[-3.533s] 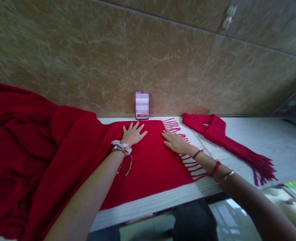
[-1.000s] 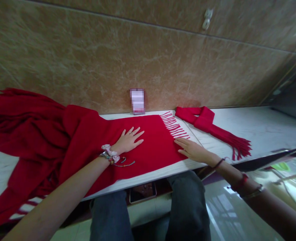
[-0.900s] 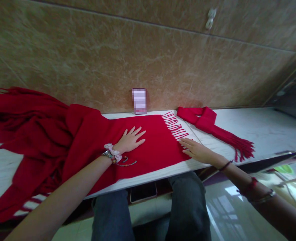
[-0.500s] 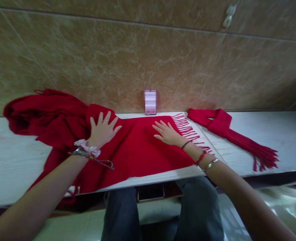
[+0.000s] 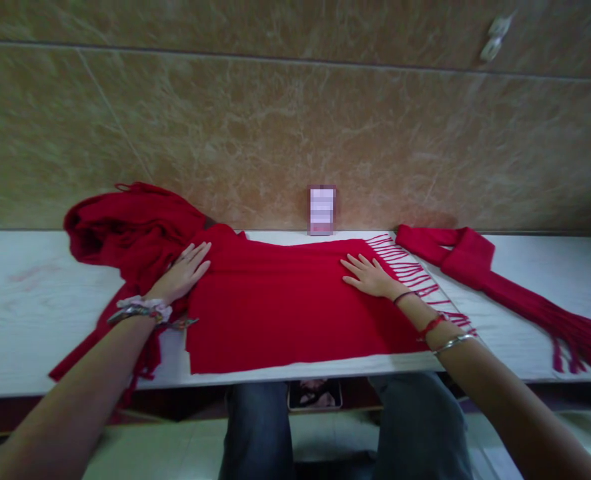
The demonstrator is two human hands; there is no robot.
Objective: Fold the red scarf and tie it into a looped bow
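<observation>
A fringed red scarf (image 5: 285, 300) lies spread flat on the white tabletop, its tassels toward the right. My right hand (image 5: 370, 275) rests palm down on it near the fringed end, fingers spread. At the scarf's left side, my left hand (image 5: 183, 270) lies with its fingers stretched out, between the flat part and a bunched heap of red fabric (image 5: 135, 227). Whether the heap and the flat scarf are one piece I cannot tell. To the right, another red scarf (image 5: 475, 267) lies folded over itself, its fringe near the front edge.
A phone (image 5: 321, 211) with a blurred screen leans upright against the tiled wall (image 5: 255, 133) behind the table. Below the front edge of the white tabletop (image 5: 20, 300), a second phone or dark framed thing (image 5: 315, 395) lies between my knees.
My left hand has shifted left relative to the scarf, and the scarf's left part now lies smoother and squarer. My right hand stays on the fringed end. The camera view has turned slightly left.
</observation>
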